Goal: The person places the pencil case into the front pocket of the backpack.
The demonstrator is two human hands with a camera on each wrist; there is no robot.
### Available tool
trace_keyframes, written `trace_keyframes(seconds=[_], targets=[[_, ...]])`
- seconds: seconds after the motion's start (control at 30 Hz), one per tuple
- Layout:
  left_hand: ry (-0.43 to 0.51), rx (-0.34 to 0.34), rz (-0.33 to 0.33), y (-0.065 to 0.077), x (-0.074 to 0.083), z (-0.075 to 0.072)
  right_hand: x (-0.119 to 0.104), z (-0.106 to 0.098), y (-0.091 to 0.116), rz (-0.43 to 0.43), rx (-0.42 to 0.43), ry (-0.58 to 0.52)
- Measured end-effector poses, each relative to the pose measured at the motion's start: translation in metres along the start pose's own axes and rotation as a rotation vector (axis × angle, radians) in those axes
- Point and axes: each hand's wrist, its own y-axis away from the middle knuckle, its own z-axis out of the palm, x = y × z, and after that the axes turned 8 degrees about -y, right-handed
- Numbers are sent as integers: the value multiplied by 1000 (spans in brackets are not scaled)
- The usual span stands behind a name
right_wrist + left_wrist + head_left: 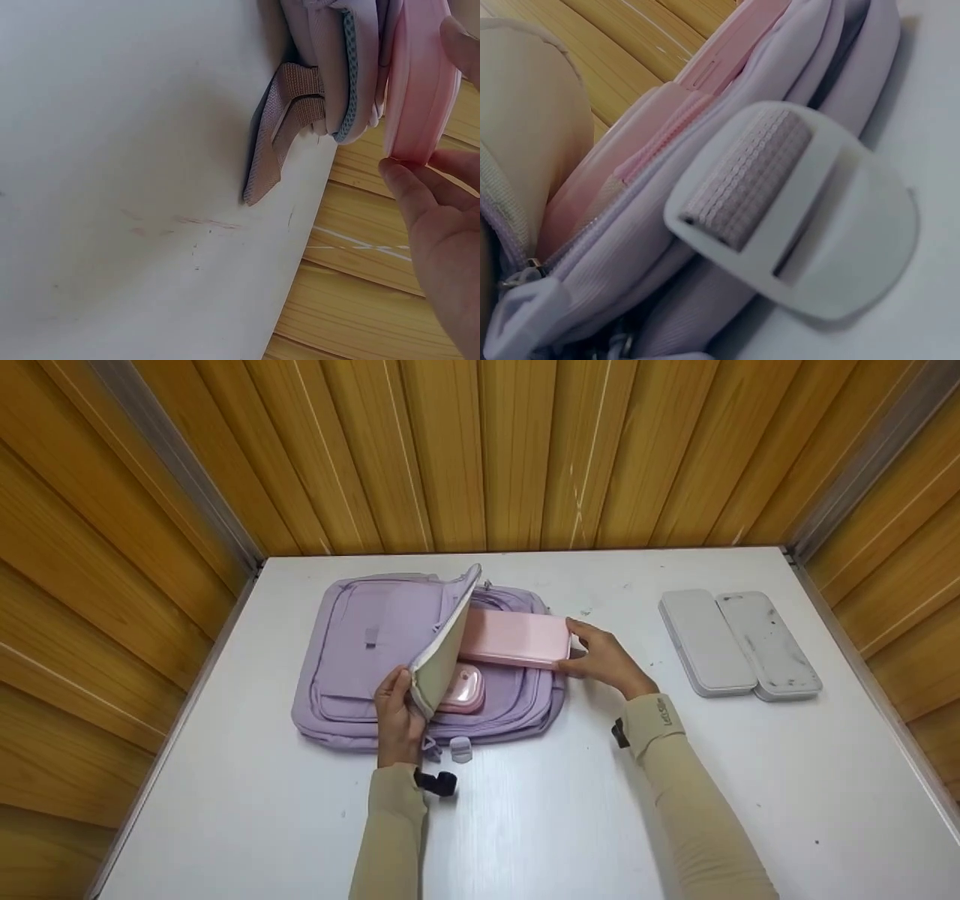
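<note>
A lilac backpack lies flat on the white table, its front flap folded up and showing a cream lining. My left hand pinches the edge of that flap. With my right hand I grip the right end of a long pink case, thumb and fingers on its sides; its left end goes behind the flap. Inside the opening sits a smaller glossy pink case, partly hidden by the flap. In the right wrist view the long pink case is held at its end beside the bag's side strap.
Two pale oblong cases, one plain and one with dark smudges, lie side by side at the table's right. A lilac strap buckle rests at the bag's near edge. Wood-patterned walls enclose the white table.
</note>
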Motion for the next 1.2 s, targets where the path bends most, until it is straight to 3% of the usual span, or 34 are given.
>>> trace_keyframes(seconds=[0.47, 0.77, 1.0, 1.2], targets=[[24, -13, -11, -2, 2, -4, -10, 10, -5, -4, 6, 0], [21, -6, -20, -2, 0, -4, -15, 22, -14, -97, 23, 34], [26, 53, -38, 0, 2, -2, -24, 28, -20, -92, -2, 21], [22, 53, -43, -1, 1, -2, -29, 29, -26, -124, -13, 35]])
